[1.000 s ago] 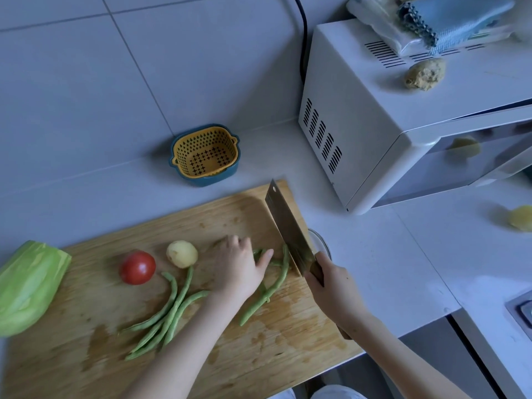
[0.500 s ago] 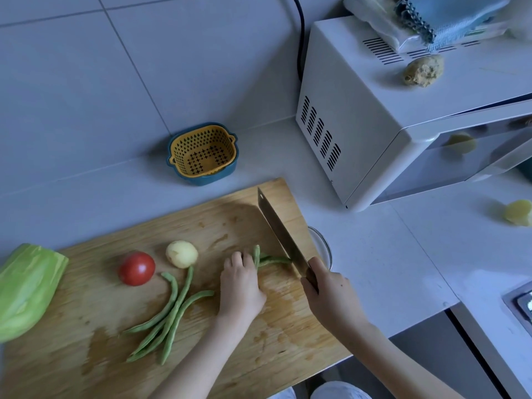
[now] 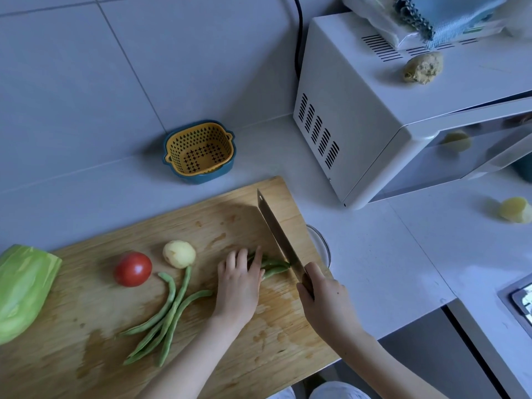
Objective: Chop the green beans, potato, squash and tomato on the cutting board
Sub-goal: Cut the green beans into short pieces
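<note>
"Gripping what, the right hand?" asks the desk.

"A knife, in the head view. The fingers wrap the handle and the blade is tilted, tip pointing away toward the wall. Its heel end meets the right ends of the beans."

"And the left hand?"

"Palm down on those beans, fingers bent over them, pinning them to the board just left of the blade."

"Where is the rest of the produce?"

"All left of the hands. The loose beans lie bunched on the board, just beside the left wrist. The potato sits behind them, at the tip of one bean. The tomato is just beside the potato, on its left and apart from it. The squash, a cut pale green piece, lies at the board's left end and is partly out of frame."

"Anything off the board?"

"A glass bowl shows only its rim at the board's right edge. A yellow strainer stands behind the board, by the tiled wall. To the right is a white microwave, with a blue cloth and a brown lump on top. A yellow chunk lies on the counter at far right."
</note>
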Action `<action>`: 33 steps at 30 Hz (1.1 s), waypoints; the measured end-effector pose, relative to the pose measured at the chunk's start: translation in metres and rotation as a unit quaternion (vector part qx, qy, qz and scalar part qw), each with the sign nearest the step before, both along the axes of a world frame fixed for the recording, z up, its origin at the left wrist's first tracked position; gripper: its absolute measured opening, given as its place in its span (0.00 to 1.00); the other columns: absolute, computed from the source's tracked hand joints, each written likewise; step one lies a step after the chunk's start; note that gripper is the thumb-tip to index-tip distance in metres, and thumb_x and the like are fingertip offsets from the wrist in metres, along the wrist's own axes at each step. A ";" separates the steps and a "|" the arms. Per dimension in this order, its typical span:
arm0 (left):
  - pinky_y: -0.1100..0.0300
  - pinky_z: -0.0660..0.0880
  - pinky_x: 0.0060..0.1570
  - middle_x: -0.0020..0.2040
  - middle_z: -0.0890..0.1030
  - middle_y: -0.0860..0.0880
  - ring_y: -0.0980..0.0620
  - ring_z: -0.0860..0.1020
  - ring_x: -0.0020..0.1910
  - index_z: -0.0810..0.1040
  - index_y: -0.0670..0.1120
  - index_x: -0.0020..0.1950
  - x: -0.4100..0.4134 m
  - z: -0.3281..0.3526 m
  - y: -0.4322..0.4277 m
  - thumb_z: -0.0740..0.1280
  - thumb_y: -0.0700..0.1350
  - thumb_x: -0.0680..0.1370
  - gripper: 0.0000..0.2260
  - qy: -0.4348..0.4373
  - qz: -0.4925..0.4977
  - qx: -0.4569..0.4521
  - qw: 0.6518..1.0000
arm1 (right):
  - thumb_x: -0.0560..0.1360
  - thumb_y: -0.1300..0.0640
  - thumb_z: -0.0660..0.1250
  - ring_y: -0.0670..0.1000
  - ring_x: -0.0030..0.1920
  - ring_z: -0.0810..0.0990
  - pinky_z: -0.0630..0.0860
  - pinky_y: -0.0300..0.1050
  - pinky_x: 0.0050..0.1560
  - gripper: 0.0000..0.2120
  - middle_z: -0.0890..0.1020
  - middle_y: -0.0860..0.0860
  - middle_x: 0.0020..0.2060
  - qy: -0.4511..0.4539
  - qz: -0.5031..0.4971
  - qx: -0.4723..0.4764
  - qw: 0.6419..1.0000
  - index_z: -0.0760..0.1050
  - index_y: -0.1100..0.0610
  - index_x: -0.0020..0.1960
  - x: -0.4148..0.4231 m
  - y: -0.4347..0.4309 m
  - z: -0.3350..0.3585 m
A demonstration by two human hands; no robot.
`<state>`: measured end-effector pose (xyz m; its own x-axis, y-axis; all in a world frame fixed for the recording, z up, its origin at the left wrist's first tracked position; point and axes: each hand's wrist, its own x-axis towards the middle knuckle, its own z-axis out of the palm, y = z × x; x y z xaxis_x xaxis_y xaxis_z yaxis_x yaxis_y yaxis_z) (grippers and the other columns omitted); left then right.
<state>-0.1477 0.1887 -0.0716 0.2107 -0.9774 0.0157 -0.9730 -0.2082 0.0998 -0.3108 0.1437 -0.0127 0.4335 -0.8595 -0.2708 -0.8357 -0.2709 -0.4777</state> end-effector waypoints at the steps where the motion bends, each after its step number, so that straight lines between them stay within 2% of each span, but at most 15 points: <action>1: 0.47 0.75 0.47 0.55 0.79 0.41 0.42 0.77 0.53 0.75 0.44 0.65 0.000 -0.001 0.000 0.69 0.50 0.74 0.21 0.002 -0.008 -0.011 1.000 | 0.79 0.53 0.57 0.49 0.29 0.70 0.68 0.44 0.31 0.04 0.71 0.48 0.30 -0.007 0.001 -0.002 1.000 0.64 0.53 0.50 0.002 -0.001 -0.001; 5: 0.47 0.77 0.47 0.55 0.79 0.42 0.42 0.78 0.53 0.76 0.40 0.64 -0.004 -0.006 0.004 0.66 0.57 0.73 0.27 -0.001 -0.023 -0.016 1.000 | 0.79 0.54 0.59 0.49 0.28 0.68 0.66 0.42 0.28 0.05 0.69 0.46 0.28 -0.029 0.010 -0.004 1.000 0.65 0.55 0.48 0.010 -0.007 -0.004; 8: 0.48 0.77 0.43 0.51 0.81 0.42 0.42 0.79 0.49 0.78 0.38 0.61 -0.005 -0.007 -0.001 0.73 0.52 0.70 0.25 -0.004 -0.010 -0.021 1.000 | 0.79 0.55 0.59 0.50 0.27 0.68 0.66 0.44 0.28 0.06 0.67 0.45 0.26 -0.036 0.020 -0.005 0.999 0.63 0.54 0.46 0.015 -0.010 -0.003; 10: 0.49 0.76 0.40 0.50 0.81 0.42 0.42 0.79 0.47 0.79 0.38 0.59 -0.001 -0.005 -0.006 0.75 0.50 0.70 0.23 -0.012 0.007 -0.018 1.000 | 0.78 0.55 0.60 0.49 0.26 0.66 0.63 0.44 0.27 0.07 0.67 0.45 0.25 -0.040 0.014 -0.011 0.999 0.62 0.53 0.45 0.018 -0.015 -0.001; 14: 0.48 0.76 0.39 0.48 0.80 0.40 0.40 0.78 0.44 0.80 0.37 0.57 0.016 0.000 -0.019 0.75 0.46 0.69 0.20 -0.008 0.109 0.003 0.994 | 0.78 0.55 0.61 0.46 0.25 0.64 0.57 0.40 0.24 0.09 0.65 0.45 0.25 -0.032 0.005 -0.027 0.999 0.61 0.54 0.43 0.020 -0.031 0.005; 16: 0.48 0.75 0.42 0.50 0.78 0.40 0.41 0.77 0.46 0.77 0.38 0.61 0.020 0.005 -0.028 0.72 0.47 0.73 0.20 0.000 0.161 0.029 0.987 | 0.77 0.55 0.61 0.46 0.25 0.63 0.58 0.39 0.25 0.09 0.65 0.45 0.25 -0.028 0.013 -0.026 0.999 0.61 0.54 0.43 0.021 -0.037 0.006; 19: 0.50 0.70 0.50 0.58 0.74 0.43 0.43 0.72 0.53 0.69 0.40 0.69 0.017 0.007 -0.042 0.61 0.50 0.80 0.21 0.034 0.190 0.057 0.980 | 0.78 0.54 0.60 0.45 0.25 0.65 0.60 0.39 0.25 0.09 0.66 0.45 0.25 -0.013 0.037 -0.024 0.999 0.62 0.53 0.43 0.024 -0.041 0.005; 26: 0.50 0.71 0.50 0.60 0.73 0.41 0.43 0.72 0.54 0.66 0.38 0.71 0.019 0.004 -0.043 0.59 0.51 0.80 0.25 0.057 0.185 0.019 0.981 | 0.79 0.52 0.59 0.46 0.23 0.63 0.57 0.37 0.23 0.10 0.64 0.45 0.24 0.001 0.047 -0.035 0.998 0.60 0.52 0.42 0.026 -0.041 0.011; 30: 0.53 0.70 0.54 0.61 0.72 0.43 0.45 0.70 0.55 0.66 0.39 0.71 0.025 0.001 -0.038 0.57 0.51 0.80 0.23 0.046 0.158 0.030 0.986 | 0.79 0.50 0.58 0.47 0.22 0.62 0.56 0.37 0.23 0.09 0.64 0.45 0.23 0.000 0.072 -0.053 0.996 0.61 0.51 0.43 0.024 -0.034 0.020; 33: 0.52 0.72 0.49 0.57 0.75 0.43 0.44 0.73 0.52 0.71 0.39 0.67 0.027 0.002 -0.038 0.60 0.49 0.79 0.20 0.031 0.141 0.026 0.989 | 0.80 0.49 0.55 0.47 0.24 0.65 0.57 0.39 0.23 0.08 0.66 0.46 0.25 0.031 0.092 -0.047 0.994 0.59 0.51 0.45 0.031 -0.034 0.018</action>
